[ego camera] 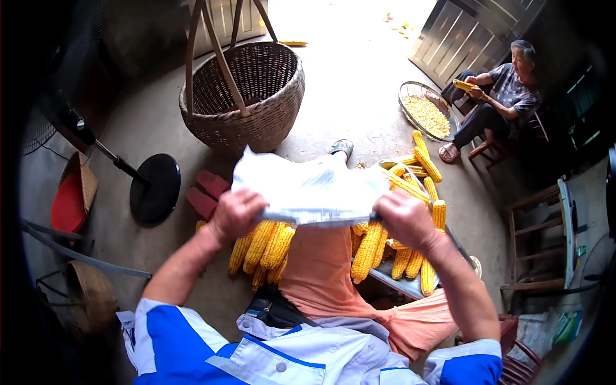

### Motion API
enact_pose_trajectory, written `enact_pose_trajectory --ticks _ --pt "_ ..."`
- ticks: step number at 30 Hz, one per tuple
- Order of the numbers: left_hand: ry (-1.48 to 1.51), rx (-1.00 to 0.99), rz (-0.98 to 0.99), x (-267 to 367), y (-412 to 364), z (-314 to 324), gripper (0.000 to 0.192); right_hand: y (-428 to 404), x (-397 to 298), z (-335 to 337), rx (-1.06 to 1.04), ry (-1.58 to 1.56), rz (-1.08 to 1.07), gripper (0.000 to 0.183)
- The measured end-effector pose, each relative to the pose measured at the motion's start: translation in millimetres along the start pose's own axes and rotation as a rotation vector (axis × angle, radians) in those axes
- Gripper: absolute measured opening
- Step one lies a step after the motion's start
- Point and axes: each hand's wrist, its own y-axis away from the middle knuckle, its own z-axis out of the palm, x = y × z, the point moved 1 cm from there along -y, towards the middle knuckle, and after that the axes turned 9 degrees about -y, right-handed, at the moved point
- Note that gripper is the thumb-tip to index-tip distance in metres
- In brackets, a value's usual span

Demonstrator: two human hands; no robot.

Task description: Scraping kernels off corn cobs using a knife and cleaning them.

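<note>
Both hands grip a white sheet [313, 185], cloth or plastic, stretched between them above my lap; motion blurs it. My left hand [240, 214] closes on its left end, my right hand [406, 219] on its right end. A small dark object, too blurred to name, shows at the right fingers. Below the left hand lies a pile of yellow corn cobs [269, 245]. More corn cobs [370, 248] lie below and beyond the right hand, several on a metal tray [409, 288]. The sheet hides part of the floor and cobs.
A tall-handled wicker basket [245, 122] stands ahead. The fan's round base [155, 189] and a red stool [207, 192] are at left. At right, a seated person [510, 91] holds a corn cob [466, 85] beside a round tray [403, 108] of loose kernels [428, 115].
</note>
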Motion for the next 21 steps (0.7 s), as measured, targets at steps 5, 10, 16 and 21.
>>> enact_pose_trajectory --ticks 5,10,16,21 --pt "0.232 -0.136 -0.121 58 60 5 0.028 63 -22 55 0.0 -0.202 0.091 0.023" --pt "0.367 -0.346 -0.049 80 60 -8 0.033 104 -31 79 0.081 -0.202 0.184 0.016" --pt "0.753 -0.58 -0.171 75 36 -34 0.037 142 -33 98 0.051 -0.459 0.319 0.022" --pt "0.427 -0.232 -0.183 94 -19 -20 0.032 176 -32 107 0.161 -0.619 0.479 0.019"
